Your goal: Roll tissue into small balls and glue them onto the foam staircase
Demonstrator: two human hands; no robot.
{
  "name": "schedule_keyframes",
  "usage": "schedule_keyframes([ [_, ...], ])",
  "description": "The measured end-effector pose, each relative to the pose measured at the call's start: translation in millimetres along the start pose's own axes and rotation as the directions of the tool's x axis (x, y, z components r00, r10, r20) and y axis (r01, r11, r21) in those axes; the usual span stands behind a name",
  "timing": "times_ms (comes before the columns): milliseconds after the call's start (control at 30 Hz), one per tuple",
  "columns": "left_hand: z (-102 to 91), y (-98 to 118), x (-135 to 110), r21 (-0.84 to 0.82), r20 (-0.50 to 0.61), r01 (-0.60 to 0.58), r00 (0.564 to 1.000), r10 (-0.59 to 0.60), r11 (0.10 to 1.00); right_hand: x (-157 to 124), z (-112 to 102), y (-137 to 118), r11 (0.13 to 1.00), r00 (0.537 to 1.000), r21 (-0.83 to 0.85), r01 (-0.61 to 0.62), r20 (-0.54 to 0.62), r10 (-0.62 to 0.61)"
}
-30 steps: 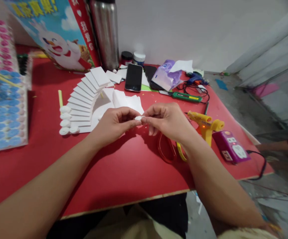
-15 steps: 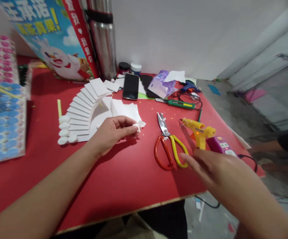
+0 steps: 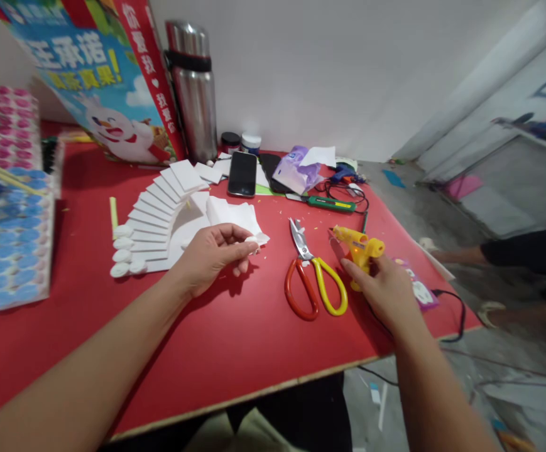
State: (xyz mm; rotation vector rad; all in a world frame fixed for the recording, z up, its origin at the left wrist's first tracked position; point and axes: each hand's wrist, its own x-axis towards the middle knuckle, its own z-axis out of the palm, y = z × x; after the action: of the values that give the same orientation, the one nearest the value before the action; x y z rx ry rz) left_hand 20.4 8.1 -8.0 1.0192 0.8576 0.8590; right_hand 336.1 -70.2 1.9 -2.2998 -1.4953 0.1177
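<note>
Over the red table, my left hand (image 3: 218,254) pinches a small white piece (image 3: 252,240) between thumb and fingertips; its exact shape is partly covered. A folded white sheet (image 3: 235,215) lies just behind that hand. To its left is a fan-shaped row of white cards (image 3: 152,216) with several white oval pieces (image 3: 122,256) at the near end. My right hand (image 3: 390,289) is closed around the handle of a yellow hot glue gun (image 3: 358,242), whose nozzle points left and whose small orange light is on. Between the hands lie scissors (image 3: 306,267) with one red and one yellow handle.
Farther back are a phone (image 3: 242,174), a purple packet (image 3: 296,169), a green-handled tool (image 3: 332,204) and two small jars (image 3: 251,144). A steel flask (image 3: 197,107) stands beside a printed box (image 3: 107,88). Blue and pink trays (image 3: 11,251) fill the left. Another person's legs (image 3: 518,251) show at right.
My right hand has come onto the glue gun's handle and closed around it. The left hand keeps its pinch on the white piece, and the camera view has shifted slightly.
</note>
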Motion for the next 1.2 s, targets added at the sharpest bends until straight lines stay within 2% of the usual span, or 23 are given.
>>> schedule_keyframes([
  [67,-0.3,-0.6,0.4,-0.009,0.007,0.002,1.000,-0.002,1.000,3.0,0.8,-2.5,0.974,0.991,0.188,-0.123,0.083,0.109],
  [133,-0.7,-1.3,1.2,-0.040,0.006,0.003,1.000,-0.003,0.999,4.2,-2.6,-9.0,0.887,0.978,0.413,-0.206,0.125,0.169],
  [167,-0.9,-1.7,1.8,-0.063,0.001,0.001,1.000,-0.001,0.998,4.6,-6.0,-14.5,0.832,0.978,0.513,-0.209,0.134,0.163],
  [267,-2.4,-2.9,4.5,-0.127,-0.032,-0.023,0.999,0.019,0.992,7.3,-19.7,-40.5,0.691,0.989,0.713,-0.123,0.142,0.030],
  [367,-5.3,-3.7,7.9,-0.142,-0.081,-0.069,0.995,0.058,0.987,13.6,-27.3,-75.2,0.508,0.974,0.859,-0.071,0.169,-0.150],
  [467,-8.8,-3.5,10.3,-0.132,-0.131,-0.113,0.987,0.096,0.985,19.3,-17.6,-104.4,0.310,0.939,0.947,-0.088,0.183,-0.291],
  [567,-11.0,-2.9,11.1,-0.108,-0.174,-0.125,0.979,0.105,0.986,18.6,5.4,-116.9,0.195,0.905,0.968,-0.159,0.222,-0.364],
  [667,-11.2,-1.7,10.6,-0.110,-0.200,-0.119,0.975,0.095,0.987,13.1,27.0,-114.7,0.174,0.879,0.964,-0.202,0.257,-0.402],
  [767,-10.0,0.1,9.9,-0.128,-0.210,-0.116,0.974,0.087,0.985,9.4,36.3,-108.3,0.233,0.839,0.954,-0.190,0.282,-0.466],
  [900,-9.6,2.2,9.9,-0.141,-0.217,-0.115,0.973,0.083,0.983,11.0,35.6,-104.4,0.304,0.816,0.945,-0.123,0.270,-0.511],
  [1067,-11.7,1.6,10.7,-0.122,-0.225,-0.145,0.968,0.115,0.982,12.1,35.1,-104.0,0.341,0.803,0.937,-0.070,0.256,-0.538],
  [1200,-12.7,0.3,11.2,-0.125,-0.222,-0.119,0.971,0.089,0.985,10.7,36.5,-104.8,0.385,0.784,0.922,-0.034,0.264,-0.562],
])
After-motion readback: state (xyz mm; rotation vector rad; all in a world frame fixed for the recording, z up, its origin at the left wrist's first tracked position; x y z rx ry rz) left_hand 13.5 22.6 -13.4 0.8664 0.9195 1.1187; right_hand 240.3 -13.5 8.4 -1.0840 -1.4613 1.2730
